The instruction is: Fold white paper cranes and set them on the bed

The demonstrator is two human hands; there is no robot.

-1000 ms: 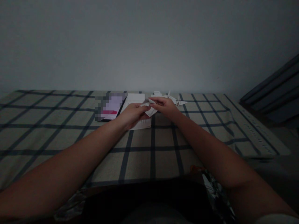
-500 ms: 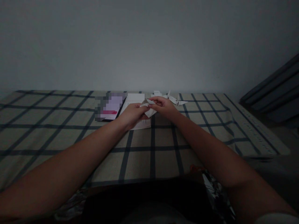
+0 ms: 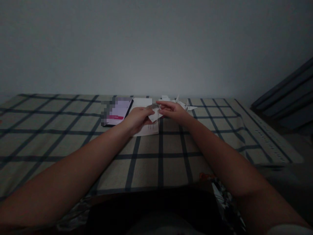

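Above the middle of the table, my left hand [image 3: 137, 118] is closed on a small piece of folded white paper [image 3: 154, 117], its thumb lying over the top. From the other side my right hand [image 3: 173, 110] grips the paper's right edge, thumb low and the other fingers reaching along the far side. Both hands cover part of the folds, so the exact shape cannot be made out. Just beyond the right hand lie folded paper cranes [image 3: 192, 107], partly hidden. Under the left hand rests a white printed sheet [image 3: 149, 130].
A phone or tablet [image 3: 118, 112] with a lit, partly pixelated screen lies left of my hands. Beside it is a white paper pad [image 3: 143, 101]. The table has a checked cloth [image 3: 146, 169] and stands against a grey wall [image 3: 156, 49]. Dark folded fabric [image 3: 288, 94] hangs at the right.
The folded paper has turned and shows a flatter face towards me. My right fingers have straightened and shifted slightly right, from a tighter pinch. My left hand keeps its hold.
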